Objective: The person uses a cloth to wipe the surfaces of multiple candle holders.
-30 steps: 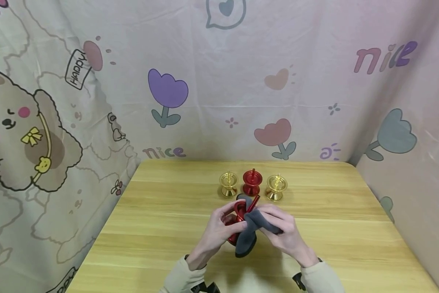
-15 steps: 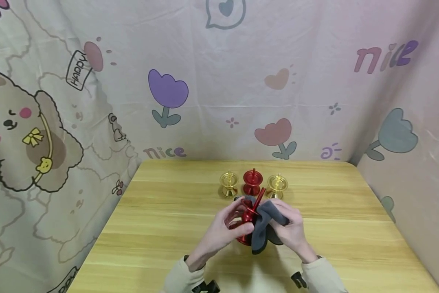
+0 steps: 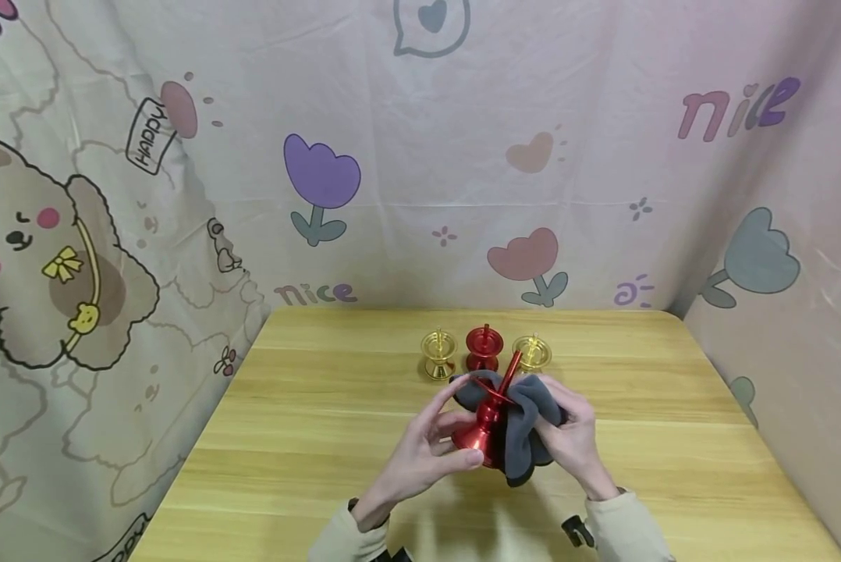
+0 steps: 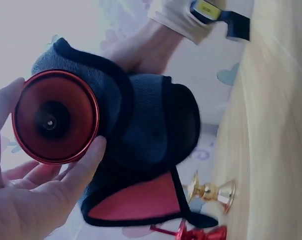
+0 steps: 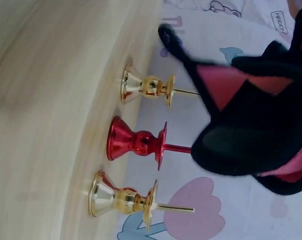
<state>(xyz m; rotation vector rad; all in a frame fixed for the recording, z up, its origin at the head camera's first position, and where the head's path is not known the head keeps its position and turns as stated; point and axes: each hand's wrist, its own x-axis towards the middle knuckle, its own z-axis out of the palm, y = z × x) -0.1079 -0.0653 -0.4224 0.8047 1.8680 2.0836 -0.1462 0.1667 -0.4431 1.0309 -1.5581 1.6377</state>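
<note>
My left hand grips a red metal candle holder by its flared base, thumb at the rim. The holder is raised and tilted, its long central rod pointing up and right. In the left wrist view the round hollow underside of its base faces the camera. My right hand grips a bunched dark grey cloth with a black border, wrapped about the holder's dish and right side. Pink shows among the cloth's folds in the right wrist view. The cloth covers part of the holder and my right fingers.
At the back of the wooden table a row of candle holders stands upright: a gold one, a red one and another gold one, the last partly hidden by the cloth. A printed curtain hangs behind.
Both hands have shifted right with the candle holder and the cloth. The cloth has drawn off the holder's front, so more of its base and stem shows.
</note>
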